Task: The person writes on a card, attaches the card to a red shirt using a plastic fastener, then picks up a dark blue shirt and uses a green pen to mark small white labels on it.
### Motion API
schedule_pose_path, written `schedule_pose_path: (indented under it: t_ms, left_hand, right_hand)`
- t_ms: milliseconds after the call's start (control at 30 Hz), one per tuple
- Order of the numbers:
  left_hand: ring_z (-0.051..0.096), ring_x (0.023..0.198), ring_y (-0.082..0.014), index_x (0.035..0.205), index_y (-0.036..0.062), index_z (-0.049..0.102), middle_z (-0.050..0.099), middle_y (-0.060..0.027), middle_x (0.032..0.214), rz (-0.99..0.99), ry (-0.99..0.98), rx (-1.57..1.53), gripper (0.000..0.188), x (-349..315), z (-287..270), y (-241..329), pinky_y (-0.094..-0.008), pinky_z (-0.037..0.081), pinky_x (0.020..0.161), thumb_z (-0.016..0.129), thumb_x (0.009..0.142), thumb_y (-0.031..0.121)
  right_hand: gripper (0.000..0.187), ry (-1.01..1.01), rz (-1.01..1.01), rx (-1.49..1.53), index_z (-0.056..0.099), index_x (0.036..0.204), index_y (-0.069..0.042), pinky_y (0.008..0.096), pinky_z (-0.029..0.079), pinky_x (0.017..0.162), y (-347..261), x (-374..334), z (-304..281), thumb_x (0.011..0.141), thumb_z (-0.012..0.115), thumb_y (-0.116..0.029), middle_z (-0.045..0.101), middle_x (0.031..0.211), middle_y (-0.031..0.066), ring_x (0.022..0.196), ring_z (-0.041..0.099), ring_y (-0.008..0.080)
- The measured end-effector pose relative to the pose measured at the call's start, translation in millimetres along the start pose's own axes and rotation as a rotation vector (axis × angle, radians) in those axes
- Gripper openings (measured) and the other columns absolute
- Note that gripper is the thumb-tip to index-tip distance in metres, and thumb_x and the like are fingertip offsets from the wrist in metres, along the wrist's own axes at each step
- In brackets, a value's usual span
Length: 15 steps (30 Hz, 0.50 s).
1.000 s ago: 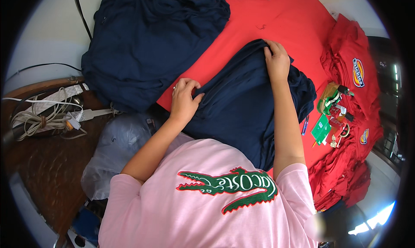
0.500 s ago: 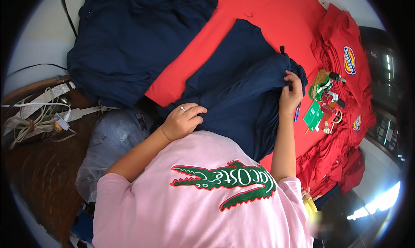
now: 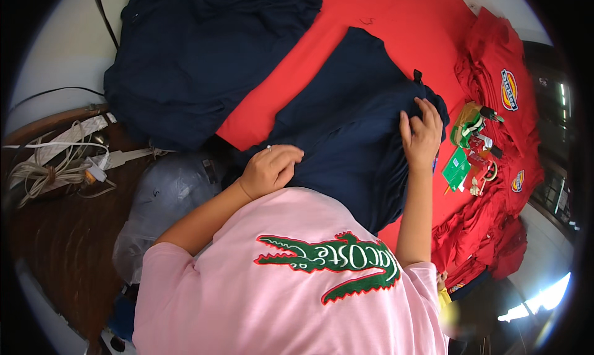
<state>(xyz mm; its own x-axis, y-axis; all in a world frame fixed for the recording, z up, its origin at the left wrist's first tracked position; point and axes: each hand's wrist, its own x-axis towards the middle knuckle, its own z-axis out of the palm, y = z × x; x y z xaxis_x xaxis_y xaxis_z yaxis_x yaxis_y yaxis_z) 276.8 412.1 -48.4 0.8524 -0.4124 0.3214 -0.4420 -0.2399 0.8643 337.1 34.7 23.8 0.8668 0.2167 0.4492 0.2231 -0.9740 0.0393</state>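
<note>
A dark navy garment (image 3: 346,126) lies spread in front of me on red cloth, its near part bunched against my body. My left hand (image 3: 271,171), with a ring on one finger, is closed on the garment's near left edge, fingertips pressed together on the fabric. At the garment's right side my right hand (image 3: 423,135) has thumb and fingers apart, touching the cloth beside its gathered right edge. A small black tab (image 3: 417,76) sticks up from the fabric just beyond that hand.
A pile of navy garments (image 3: 198,64) lies at the far left on the red cloth (image 3: 427,21). Red garments with patches (image 3: 495,64) are heaped at right, beside small tools and a green card (image 3: 456,169). A clear plastic bag (image 3: 167,200) and coiled cables (image 3: 52,172) sit at left.
My right hand has loosened from a pinch on the fabric, and its fingers are now spread. The raised fold between my hands lies flatter. My left hand stays at the near edge.
</note>
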Motion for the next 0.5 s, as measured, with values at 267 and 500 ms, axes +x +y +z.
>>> schedule_pose_path:
  t_ms: [267,500]
  left_hand:
    - [0.069,0.103,-0.0211,0.147,0.0004,0.057,0.048,-0.0166,0.157,-0.52,0.2,0.179,0.058,37.9,11.3,-22.5,-0.0351,0.055,0.092,0.076,0.093,-0.003]
    - [0.065,0.119,-0.0297,0.12,0.005,0.06,0.065,-0.0089,0.134,-0.36,-0.04,0.205,0.042,51.4,-0.2,-52.2,-0.0477,0.047,0.108,0.08,0.083,-0.002]
  right_hand:
    - [0.039,-0.432,0.21,-0.079,0.069,0.122,-0.007,0.0503,0.057,0.094,-4.7,118.8,89.1,0.085,0.078,-0.017,0.077,0.112,0.0151,0.109,0.073,0.0379]
    - [0.051,-0.393,0.185,0.143,0.072,0.131,-0.007,0.049,0.054,0.104,-32.1,129.4,140.2,0.08,0.07,-0.004,0.075,0.118,0.0173,0.116,0.069,0.0376]
